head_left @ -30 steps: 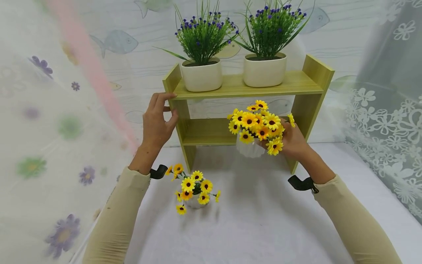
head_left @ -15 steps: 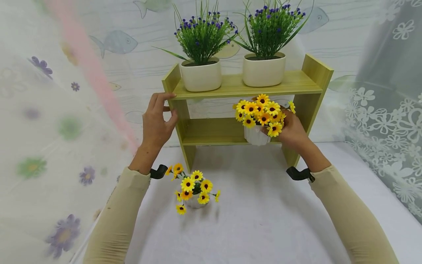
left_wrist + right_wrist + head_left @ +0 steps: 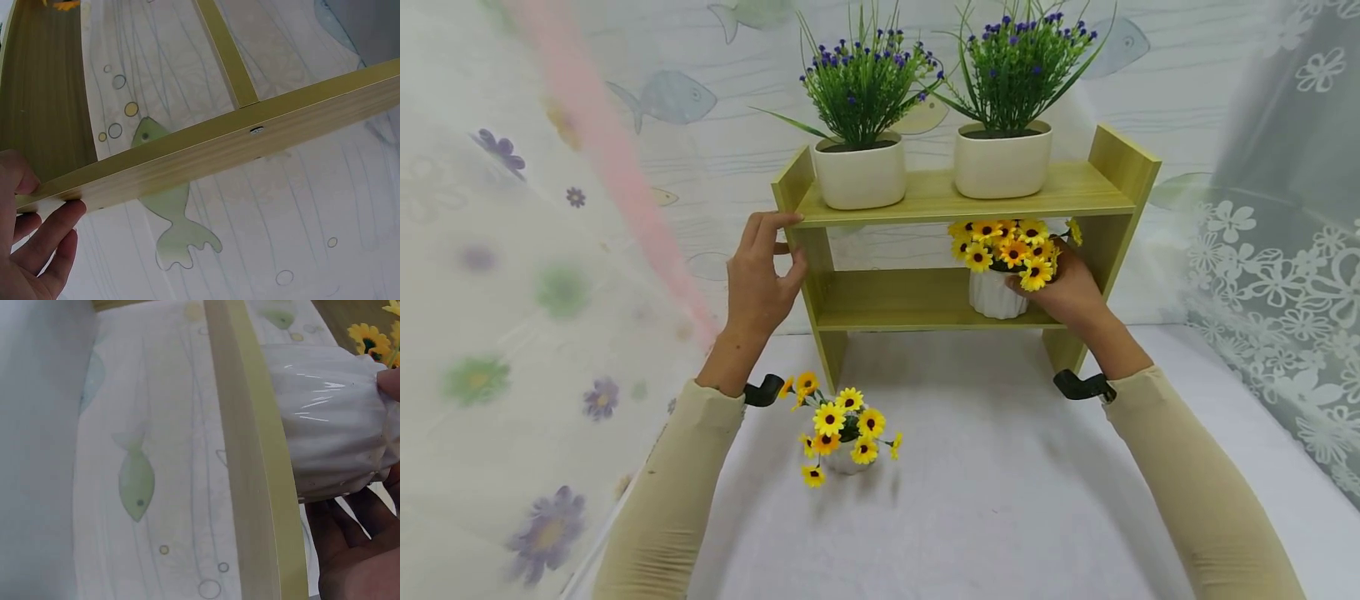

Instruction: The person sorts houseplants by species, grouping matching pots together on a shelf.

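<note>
While my left hand (image 3: 758, 279) steadies the rack (image 3: 928, 187), the pot (image 3: 997, 297) goes in

Where it hung in front of the rack a second ago, the pot now stands upright over the rack's lower board (image 3: 887, 300), nearer the right panel (image 3: 1108, 246). I judge the placing nearly done, though I cannot tell whether the base touches wood. My right hand (image 3: 1071, 292) is clamped on the pot, thumb and fingers around it; my left still pinches the front of the rack's left panel (image 3: 831, 354). The second pot (image 3: 846, 460) stays on the table (image 3: 955, 467), before the rack's left end.

The rack's top board (image 3: 1075, 187) covers the highest flowers (image 3: 1011, 252), so lifting could snag them. My right knuckles lie near the right panel, so backing out toward the rack's front looks safer than going sideways. The lower board's front edge runs just below the pot; leftward, bare board reaches the left panel, leaving room to slide.
</note>
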### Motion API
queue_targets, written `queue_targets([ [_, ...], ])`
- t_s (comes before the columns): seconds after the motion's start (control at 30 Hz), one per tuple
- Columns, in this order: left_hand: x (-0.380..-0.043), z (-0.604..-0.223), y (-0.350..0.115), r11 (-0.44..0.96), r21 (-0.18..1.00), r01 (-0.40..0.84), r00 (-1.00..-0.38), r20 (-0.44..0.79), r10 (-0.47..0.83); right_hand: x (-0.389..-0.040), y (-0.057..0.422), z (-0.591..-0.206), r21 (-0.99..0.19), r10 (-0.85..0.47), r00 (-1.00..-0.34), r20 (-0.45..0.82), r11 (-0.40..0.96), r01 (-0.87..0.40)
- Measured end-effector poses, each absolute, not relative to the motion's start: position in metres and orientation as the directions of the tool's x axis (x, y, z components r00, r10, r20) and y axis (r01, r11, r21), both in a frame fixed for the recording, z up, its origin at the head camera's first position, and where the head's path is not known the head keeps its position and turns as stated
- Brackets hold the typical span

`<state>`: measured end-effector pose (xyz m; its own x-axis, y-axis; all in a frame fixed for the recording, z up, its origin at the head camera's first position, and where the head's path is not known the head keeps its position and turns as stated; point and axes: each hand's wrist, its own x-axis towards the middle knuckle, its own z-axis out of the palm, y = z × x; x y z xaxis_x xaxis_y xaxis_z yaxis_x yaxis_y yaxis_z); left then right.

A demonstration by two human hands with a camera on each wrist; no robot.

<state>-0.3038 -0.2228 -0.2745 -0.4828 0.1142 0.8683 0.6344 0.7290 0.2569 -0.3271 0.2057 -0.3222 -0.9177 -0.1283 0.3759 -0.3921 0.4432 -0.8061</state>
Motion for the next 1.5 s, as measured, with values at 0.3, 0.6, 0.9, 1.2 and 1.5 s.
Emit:
queue_targets([
  [0.3,-0.304,-0.275,-0.224,0.73,0.251,0.636,-0.475,0.872,0.114,-0.327,0.205,-0.324,-0.802,-0.123,-0.9,0.418,0.415,-0.429],
  [0.6,-0.305,-0.275,-0.223,0.728,0.252,0.638,-0.478,0.871,0.116,-0.289,0.201,-0.334,-0.879,-0.021,-0.957,0.291,0.389,-0.276],
  [0.9,-0.305,-0.275,-0.223,0.729,0.258,0.634,-0.481,0.869,0.11,-0.247,0.181,-0.356,-0.844,0.036,-0.913,0.406,0.398,-0.359],
  [1.2,-0.305,-0.274,-0.225,0.729,0.257,0.634,-0.475,0.874,0.105,-0.23,0.14,-0.388,-0.779,-0.074,-0.842,0.535,0.341,-0.526],
  [1.5,-0.304,-0.275,-0.223,0.731,0.253,0.634,-0.48,0.87,0.116,-0.226,0.09,-0.434,-0.659,-0.363,-0.722,0.589,0.301,-0.689],
])
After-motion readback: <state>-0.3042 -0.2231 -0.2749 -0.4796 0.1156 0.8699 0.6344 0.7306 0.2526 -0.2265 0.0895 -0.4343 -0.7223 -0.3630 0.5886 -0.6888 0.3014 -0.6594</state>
